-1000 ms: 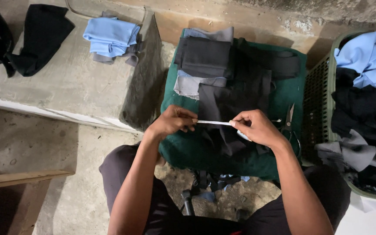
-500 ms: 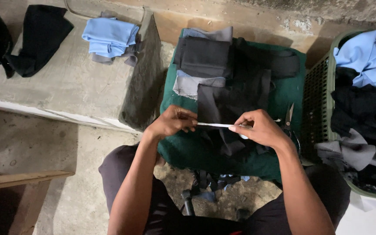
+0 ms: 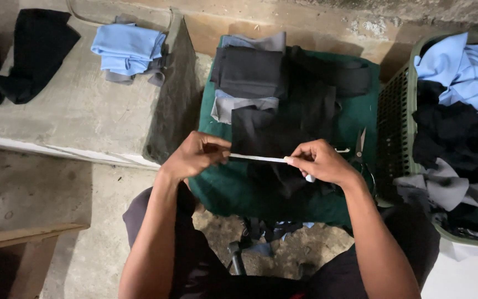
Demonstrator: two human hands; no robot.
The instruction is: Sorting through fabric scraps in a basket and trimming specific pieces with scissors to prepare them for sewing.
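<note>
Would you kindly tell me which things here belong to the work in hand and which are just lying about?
In hand:
left hand
right hand
white strip
black cloth

Lying about:
scissors
blue garment
green basket

One head-worn camera looks steeply down, close above the green-covered table.

Scissors lie right of the hands, left of basket.

Scissors, basket crowd right; ledge open.
</note>
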